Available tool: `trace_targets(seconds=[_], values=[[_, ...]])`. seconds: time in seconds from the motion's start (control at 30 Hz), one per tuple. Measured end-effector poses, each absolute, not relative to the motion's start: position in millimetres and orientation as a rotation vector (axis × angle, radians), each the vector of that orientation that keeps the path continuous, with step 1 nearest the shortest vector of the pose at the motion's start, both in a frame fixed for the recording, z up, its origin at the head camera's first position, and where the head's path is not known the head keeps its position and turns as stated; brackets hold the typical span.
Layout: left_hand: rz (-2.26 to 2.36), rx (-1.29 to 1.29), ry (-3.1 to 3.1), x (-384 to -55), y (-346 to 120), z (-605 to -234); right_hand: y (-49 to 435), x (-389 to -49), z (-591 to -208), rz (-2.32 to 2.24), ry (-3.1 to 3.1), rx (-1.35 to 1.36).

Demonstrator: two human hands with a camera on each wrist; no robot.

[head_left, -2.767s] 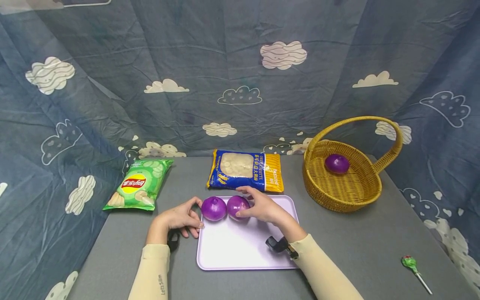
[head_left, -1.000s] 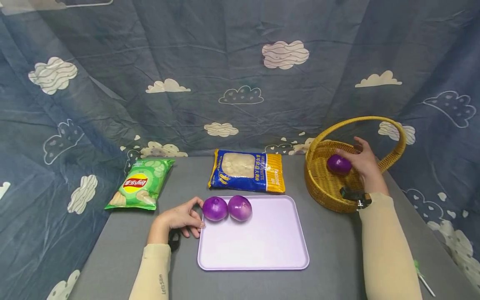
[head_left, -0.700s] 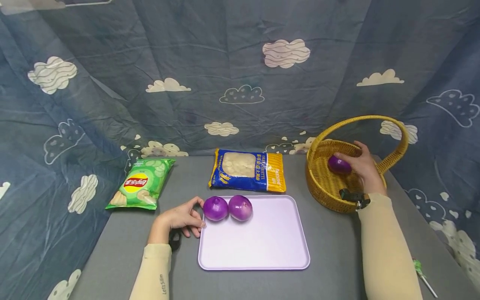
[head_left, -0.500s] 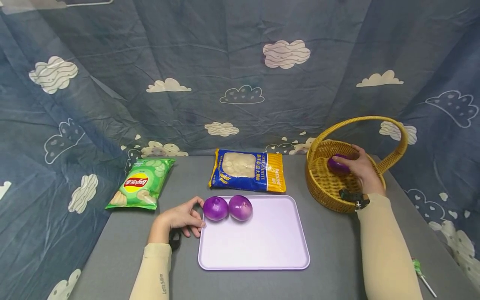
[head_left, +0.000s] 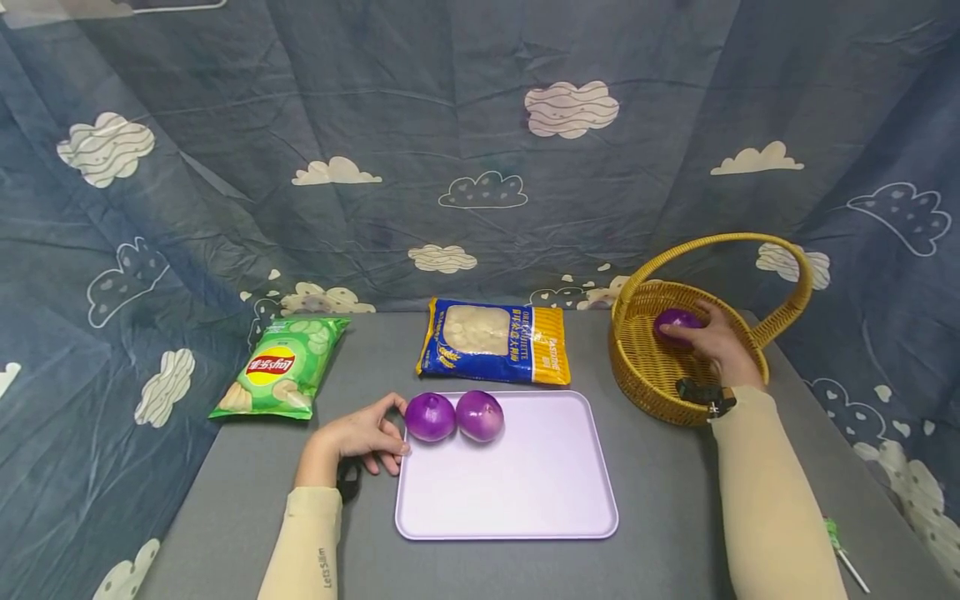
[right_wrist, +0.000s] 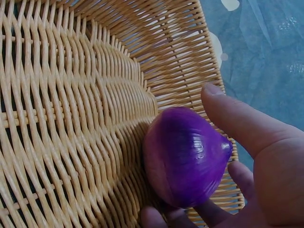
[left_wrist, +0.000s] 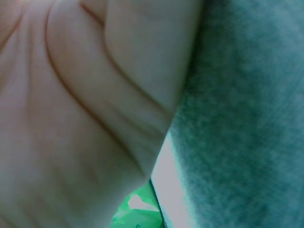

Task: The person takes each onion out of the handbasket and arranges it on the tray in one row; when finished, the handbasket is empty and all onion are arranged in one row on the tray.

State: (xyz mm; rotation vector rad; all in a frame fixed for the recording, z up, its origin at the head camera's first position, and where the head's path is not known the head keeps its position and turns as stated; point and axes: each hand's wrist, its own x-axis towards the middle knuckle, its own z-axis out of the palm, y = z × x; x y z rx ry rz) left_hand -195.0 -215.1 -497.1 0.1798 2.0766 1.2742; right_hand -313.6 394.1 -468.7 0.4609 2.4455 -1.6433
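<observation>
Two purple onions, a left onion and a right onion, sit side by side at the far left of a pale lilac tray. My left hand holds the tray's left rim, thumb on the edge, its index finger close to the left onion. In the left wrist view the palm fills much of the picture and hides the fingertips. Over at the right, my right hand reaches into a wicker basket. Its thumb and fingers curl round a third purple onion by the basket wall.
A blue and yellow pasta bag lies behind the tray. To the left is a green chip bag. The basket's tall handle arches above the right hand. A lollipop lies by the right forearm. Patterned cloth surrounds the table.
My right hand has left the right onion on the tray, moved across to the basket, and closed lower round the onion there. The left hand has stayed at the tray rim.
</observation>
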Motion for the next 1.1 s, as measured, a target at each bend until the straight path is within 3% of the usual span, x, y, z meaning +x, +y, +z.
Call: trace_targets(seconds=[1.1], values=[[1.269,0.184,2.072,-194.0,-214.0,-495.3,395.2,-319.7,-474.6,-1.521,2.481,0.474]])
